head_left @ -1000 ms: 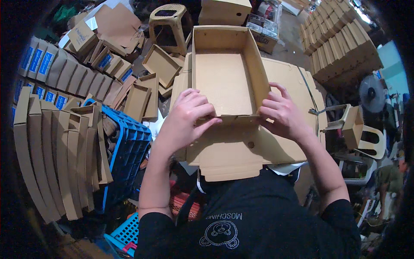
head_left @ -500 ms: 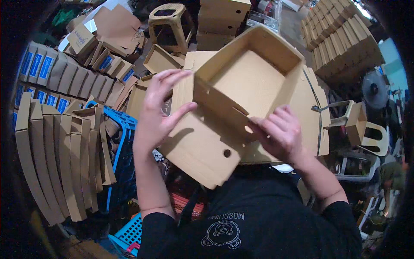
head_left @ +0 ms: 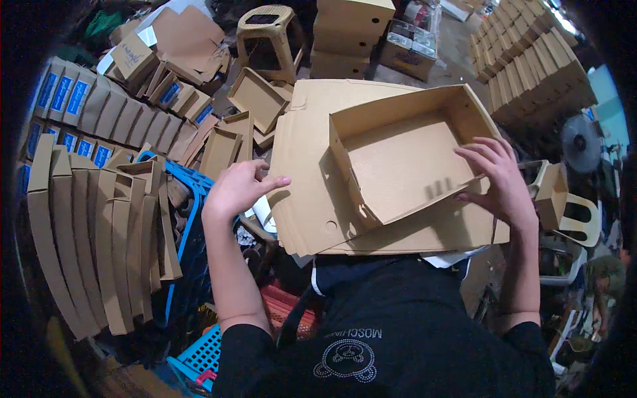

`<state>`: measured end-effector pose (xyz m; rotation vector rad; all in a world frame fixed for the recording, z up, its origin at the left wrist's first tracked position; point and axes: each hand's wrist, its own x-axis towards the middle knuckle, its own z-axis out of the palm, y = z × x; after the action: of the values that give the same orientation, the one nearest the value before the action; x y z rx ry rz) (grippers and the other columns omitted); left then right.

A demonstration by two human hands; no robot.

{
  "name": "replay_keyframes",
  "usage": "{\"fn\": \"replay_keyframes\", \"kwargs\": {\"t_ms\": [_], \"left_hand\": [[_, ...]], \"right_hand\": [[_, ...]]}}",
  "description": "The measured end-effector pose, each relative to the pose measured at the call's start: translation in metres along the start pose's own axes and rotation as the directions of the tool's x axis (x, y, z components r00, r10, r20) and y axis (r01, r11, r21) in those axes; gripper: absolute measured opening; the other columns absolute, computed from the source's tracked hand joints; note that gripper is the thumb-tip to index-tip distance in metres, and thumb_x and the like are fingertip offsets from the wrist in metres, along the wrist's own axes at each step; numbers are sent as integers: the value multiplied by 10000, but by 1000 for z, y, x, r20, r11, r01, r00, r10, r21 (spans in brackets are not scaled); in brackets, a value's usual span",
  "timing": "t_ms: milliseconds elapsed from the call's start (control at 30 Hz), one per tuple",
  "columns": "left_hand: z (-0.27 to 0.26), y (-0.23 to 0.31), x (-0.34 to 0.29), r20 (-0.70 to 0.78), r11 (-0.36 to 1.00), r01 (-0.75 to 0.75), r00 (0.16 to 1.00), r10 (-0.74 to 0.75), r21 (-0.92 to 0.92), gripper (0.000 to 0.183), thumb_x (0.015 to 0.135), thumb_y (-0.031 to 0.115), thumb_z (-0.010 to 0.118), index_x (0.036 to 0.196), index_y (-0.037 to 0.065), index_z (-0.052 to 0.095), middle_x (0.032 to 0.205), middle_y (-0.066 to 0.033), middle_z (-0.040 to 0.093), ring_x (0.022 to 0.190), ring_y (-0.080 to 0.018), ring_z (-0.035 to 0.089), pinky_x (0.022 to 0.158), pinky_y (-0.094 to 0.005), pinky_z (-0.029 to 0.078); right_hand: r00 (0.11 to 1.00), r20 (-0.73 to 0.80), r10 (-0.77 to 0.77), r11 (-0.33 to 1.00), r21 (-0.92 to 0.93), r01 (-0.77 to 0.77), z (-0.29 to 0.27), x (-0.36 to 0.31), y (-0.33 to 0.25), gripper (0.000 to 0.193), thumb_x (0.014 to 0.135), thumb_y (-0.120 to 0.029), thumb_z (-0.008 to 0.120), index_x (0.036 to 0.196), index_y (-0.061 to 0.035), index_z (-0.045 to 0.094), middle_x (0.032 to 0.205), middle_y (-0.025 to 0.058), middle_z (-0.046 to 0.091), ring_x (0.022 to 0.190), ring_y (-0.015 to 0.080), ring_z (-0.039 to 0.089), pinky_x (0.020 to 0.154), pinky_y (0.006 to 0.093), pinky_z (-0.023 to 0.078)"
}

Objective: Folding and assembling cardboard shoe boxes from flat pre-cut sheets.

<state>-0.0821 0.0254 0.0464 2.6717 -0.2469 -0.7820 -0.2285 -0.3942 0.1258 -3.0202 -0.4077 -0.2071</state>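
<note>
An open cardboard box rests at an angle on flat cardboard sheets in front of me. It is brown, with upright walls and a bare inside. My right hand is at its near right corner. The fingers spread over the inside and the thumb lies outside, with the near rim running between them; no firm grip shows. My left hand holds nothing. Its thumb points toward the left edge of the sheets, and the other fingers are loosely bent and apart from the box.
Upright cardboard pieces stand by a blue crate on the left. Behind are shallow cardboard trays, a plastic stool and stacked boxes. More cardboard stacks and a fan are on the right.
The box has turned and come down onto the sheets, and its left flap now stands up as a wall. My left hand has left it; my right hand has moved right and spread its fingers.
</note>
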Motion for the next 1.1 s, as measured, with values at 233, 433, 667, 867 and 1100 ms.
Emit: {"fn": "replay_keyframes", "kwargs": {"t_ms": [233,433,667,867,1100], "left_hand": [[-2,-12,-1,-267,965,-224,946,182,-139,674,851,434,832,1319,-8,632,1034,-203,727,927,-246,727,805,-379,574],[-10,-1,-6,-651,121,-650,758,34,-750,674,958,94,700,1551,81,380,1238,-212,685,1074,-253,711,896,-356,602],[-3,-49,-2,-534,-532,-376,827,177,-759,432,980,231,607,1328,-25,615,1285,-174,699,1133,-255,711,962,-391,593],[24,23,-18,-242,-141,-235,970,36,-962,358,995,203,618,1272,-24,637,1153,-159,703,1066,-276,709,942,-387,568],[3,31,-36,-350,519,-393,919,183,-759,521,983,83,676,1448,-14,462,1235,-131,675,1060,-177,677,917,-334,556]], "right_hand": [[995,-90,-48,999,-12,47,39,-26,34,232,695,-157,832,845,-79,672,805,64,626,875,268,646,1095,488,467],[964,-182,-191,981,-24,190,30,-15,8,222,660,-138,788,838,-81,668,781,56,611,857,257,642,1058,480,496],[915,-179,-362,932,-103,349,29,-4,-17,178,703,-159,706,858,-83,664,745,55,555,837,245,626,999,479,524],[880,77,-468,866,-159,474,8,10,-47,108,837,-187,624,917,-120,652,834,27,623,979,243,624,1070,460,486],[833,66,-549,791,-282,543,-8,17,-81,160,802,-194,643,908,-86,697,804,22,584,934,204,614,1147,510,439]]}}
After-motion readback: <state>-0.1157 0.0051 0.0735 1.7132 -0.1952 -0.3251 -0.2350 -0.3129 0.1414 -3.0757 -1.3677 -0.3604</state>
